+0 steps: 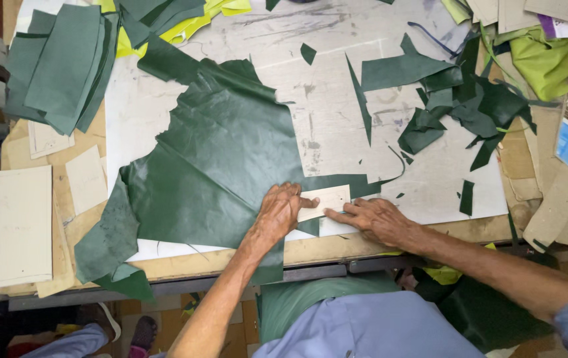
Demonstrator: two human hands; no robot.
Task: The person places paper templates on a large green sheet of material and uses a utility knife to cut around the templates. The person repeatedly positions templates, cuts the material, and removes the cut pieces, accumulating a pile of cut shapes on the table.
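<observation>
A large dark green leather hide (pixel 221 156) lies spread over a white cutting board (pixel 337 106). At its lower right edge rests a small pale cardboard template (pixel 327 199). My left hand (pixel 277 212) presses flat on the template's left end and the leather beside it. My right hand (pixel 378 219) lies at the template's right end, fingers closed as if around a small tool that I cannot make out.
Dark green offcuts (pixel 456 99) litter the board's right side. A stack of cut green pieces (pixel 58 63) sits at the upper left, above pale card templates (pixel 22 225). Yellow-green material (pixel 549 56) and cardboard pieces crowd the right edge.
</observation>
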